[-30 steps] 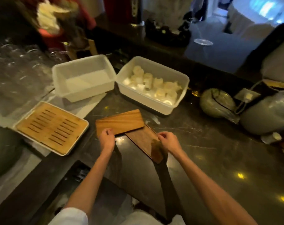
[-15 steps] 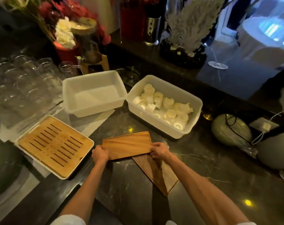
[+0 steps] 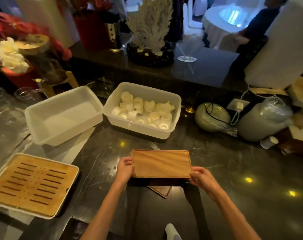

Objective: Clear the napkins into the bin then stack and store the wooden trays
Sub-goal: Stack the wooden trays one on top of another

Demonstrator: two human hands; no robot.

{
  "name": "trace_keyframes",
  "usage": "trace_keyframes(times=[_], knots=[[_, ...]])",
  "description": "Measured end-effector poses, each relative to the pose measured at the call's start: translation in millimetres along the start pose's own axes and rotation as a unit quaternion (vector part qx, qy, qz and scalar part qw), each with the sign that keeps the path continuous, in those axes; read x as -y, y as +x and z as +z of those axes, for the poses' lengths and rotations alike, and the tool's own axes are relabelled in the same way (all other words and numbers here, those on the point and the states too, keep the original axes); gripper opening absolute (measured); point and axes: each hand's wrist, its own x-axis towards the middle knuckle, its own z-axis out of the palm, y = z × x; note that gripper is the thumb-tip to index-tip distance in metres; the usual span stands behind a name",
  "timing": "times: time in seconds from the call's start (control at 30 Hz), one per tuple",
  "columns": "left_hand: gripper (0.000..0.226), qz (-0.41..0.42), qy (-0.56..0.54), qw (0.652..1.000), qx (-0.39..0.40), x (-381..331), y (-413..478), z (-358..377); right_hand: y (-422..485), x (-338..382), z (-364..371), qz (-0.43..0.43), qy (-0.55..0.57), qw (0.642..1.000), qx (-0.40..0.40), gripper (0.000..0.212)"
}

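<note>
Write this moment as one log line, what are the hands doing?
step: stacking trays | left hand: grips light wooden tray | right hand: grips same tray | dark tray: underneath, corner showing

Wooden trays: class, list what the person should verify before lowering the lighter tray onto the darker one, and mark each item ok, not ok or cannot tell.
1. Left hand grips lighter tray: ok.
2. Right hand grips its other end: ok.
3. Lighter tray top bare: ok.
4. Darker tray squared up with it: not ok, a corner sticks out at an angle.
5. Darker tray free of napkins: cannot tell, mostly hidden.
</note>
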Motion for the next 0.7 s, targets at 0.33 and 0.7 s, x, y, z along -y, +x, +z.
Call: trace_keyframes(times=[0.33,0.7], knots=[[0.033,-0.004,0.079,0.977,0.198,-11,-85,147,-85,-96,-146,-0.01,0.1,0.981,-0.163,0.021],[0.026,0.003,0.155,0.936,0.317,56,-226,337,-172,-242,-336,0.021,0.137,0.944,-0.3,0.023]])
